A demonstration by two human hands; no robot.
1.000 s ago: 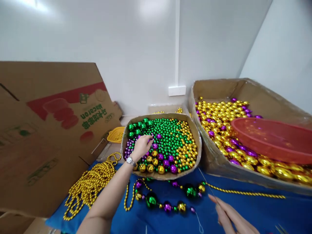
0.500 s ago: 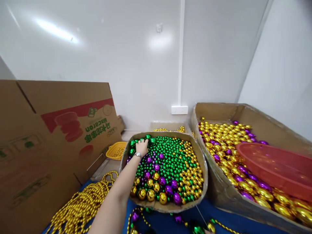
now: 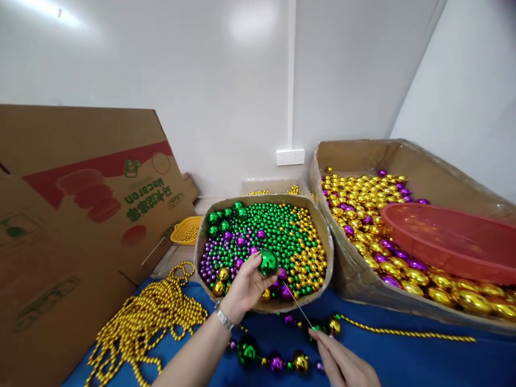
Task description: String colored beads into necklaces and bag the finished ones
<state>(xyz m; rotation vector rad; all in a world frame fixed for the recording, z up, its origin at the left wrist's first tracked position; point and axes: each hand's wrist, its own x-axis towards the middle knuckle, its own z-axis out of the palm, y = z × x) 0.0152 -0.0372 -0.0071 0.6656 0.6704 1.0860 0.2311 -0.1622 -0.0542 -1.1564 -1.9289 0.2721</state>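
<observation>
My left hand (image 3: 244,288), wearing a metal-banded watch, grips a large shiny green bead (image 3: 267,263) between thumb and fingers above the near side of a cardboard box (image 3: 331,269). That box is filled with green, purple and gold beads. Lower down, my right hand (image 3: 342,359) pinches a long thin needle (image 3: 298,307), whose far end points up toward the fingers of my left hand. Beneath my hands lies a string of mixed beads (image 3: 276,361) in green, purple and gold. A green bead beside my right fingertips is partly hidden.
On the left, gold bead strands (image 3: 141,320) lie heaped on the blue cloth (image 3: 403,357) before a large carton (image 3: 80,177). A yellow basket (image 3: 177,232) stands behind them. To the right, a large box (image 3: 342,279) holds gold and purple beads and a red basket (image 3: 439,236).
My left hand has come back from the green beads at the box's far left, bringing a large green bead. My right hand and the needle have risen into view.
</observation>
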